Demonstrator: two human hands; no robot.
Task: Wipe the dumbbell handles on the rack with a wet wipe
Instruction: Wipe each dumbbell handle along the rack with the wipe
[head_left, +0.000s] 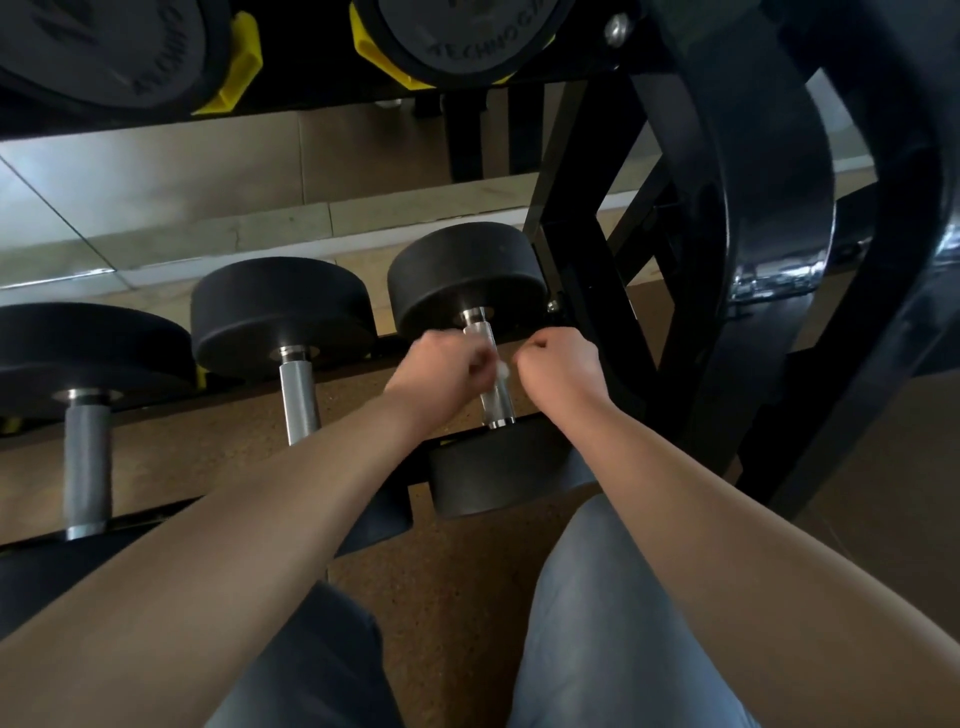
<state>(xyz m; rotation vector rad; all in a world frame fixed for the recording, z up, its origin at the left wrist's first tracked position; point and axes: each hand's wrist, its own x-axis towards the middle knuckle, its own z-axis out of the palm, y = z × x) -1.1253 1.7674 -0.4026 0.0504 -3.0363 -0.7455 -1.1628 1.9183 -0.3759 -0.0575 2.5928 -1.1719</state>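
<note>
On my left, the far-left handle (87, 462) and the middle handle (298, 400) lie bare across the rack (566, 234), and I judge they are waiting their turn. My left hand (447, 371) is curled and pinches the white wet wipe (501, 370) against the right handle (496, 400), so the cloth hugs the steel. My right hand (558, 371) is fisted just beside that handle. I cannot tell whether it grips the wipe's other end.

A: Where are the hands?
B: Over the handle (497, 402) of the rightmost dumbbell (462, 275) — left hand (447, 374) pinches a white wipe (503, 370), right hand (558, 371) curled just beside; whether it holds the wipe is blurred.
</note>
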